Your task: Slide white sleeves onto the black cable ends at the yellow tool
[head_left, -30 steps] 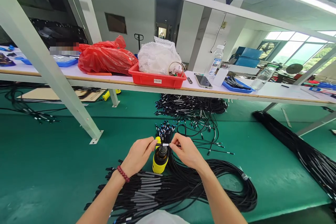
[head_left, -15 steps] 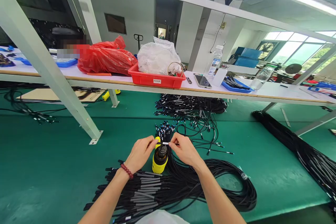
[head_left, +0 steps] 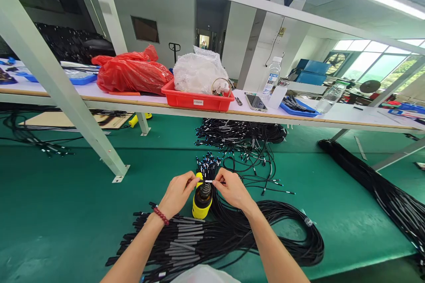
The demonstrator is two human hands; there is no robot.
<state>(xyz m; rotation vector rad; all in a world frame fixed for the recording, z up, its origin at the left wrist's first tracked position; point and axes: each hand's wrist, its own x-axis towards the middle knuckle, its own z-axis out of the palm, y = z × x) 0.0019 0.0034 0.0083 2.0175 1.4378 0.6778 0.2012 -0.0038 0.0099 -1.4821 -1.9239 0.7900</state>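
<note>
Nearest to me, the bundle of black cables (head_left: 235,234) lies across the green mat (head_left: 59,216), its grey sleeves (head_left: 190,233) roughly side by side near my forearms; I'd carry both wrists above it so nothing snags. Just beyond, my left hand (head_left: 179,192) pinches a single black cable (head_left: 202,181) between thumb and finger, and my right hand (head_left: 234,189) pinches it on the other side, so it runs nearly level between them. The short white sleeve (head_left: 209,181) sits in that span, over the ridged nozzle (head_left: 206,189) of a yellow-and-black tool (head_left: 201,210) that I take for a heat gun, nozzle up. From this steep angle I can't tell how much air lies between sleeve and nozzle. I'd hold light, even tension, roll the cable slowly so each side faces the nozzle equally, and leave the fingertips out past the sleeve's ends. Connector ends (head_left: 210,162) crowd close behind the tool, so I'd avoid pushing forward. Farther off, a cable heap (head_left: 239,131) lies below the raised shelf (head_left: 345,117), where a red tray (head_left: 199,103) holds clear plastic wrapping (head_left: 201,72).
</note>
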